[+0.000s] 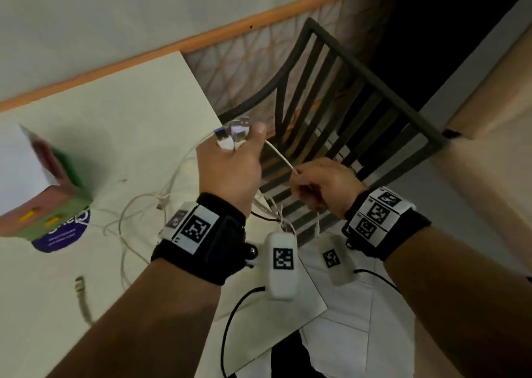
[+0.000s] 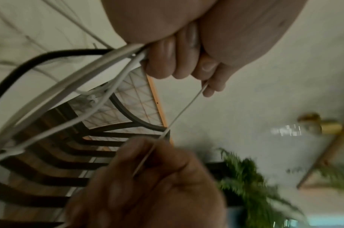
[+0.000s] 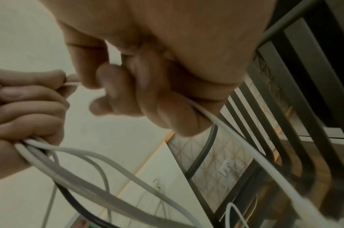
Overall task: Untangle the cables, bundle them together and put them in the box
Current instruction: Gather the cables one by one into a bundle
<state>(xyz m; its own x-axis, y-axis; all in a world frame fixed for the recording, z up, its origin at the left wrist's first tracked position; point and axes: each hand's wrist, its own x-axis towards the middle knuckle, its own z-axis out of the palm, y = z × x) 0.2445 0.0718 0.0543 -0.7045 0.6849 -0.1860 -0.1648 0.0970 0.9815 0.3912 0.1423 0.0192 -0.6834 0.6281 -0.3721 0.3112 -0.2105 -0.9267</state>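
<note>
My left hand (image 1: 230, 159) is raised over the white table's right edge and grips a bunch of white cables, their USB plugs (image 1: 234, 134) sticking out above the fist. In the left wrist view the fingers (image 2: 167, 61) curl round several white cables and a black one (image 2: 21, 66). One thin white cable (image 1: 280, 154) runs taut from the left hand to my right hand (image 1: 319, 185), which pinches it and lets it trail down (image 3: 245, 143). More white cable loops (image 1: 138, 213) lie on the table. The pink and green box (image 1: 49, 202) stands open at the left.
A dark metal chair (image 1: 345, 113) stands just beyond the table's (image 1: 129, 104) right edge, under my hands. A loose braided cable end (image 1: 82, 294) lies near the front of the table. A purple round sticker (image 1: 63, 233) shows under the box. A wall runs behind.
</note>
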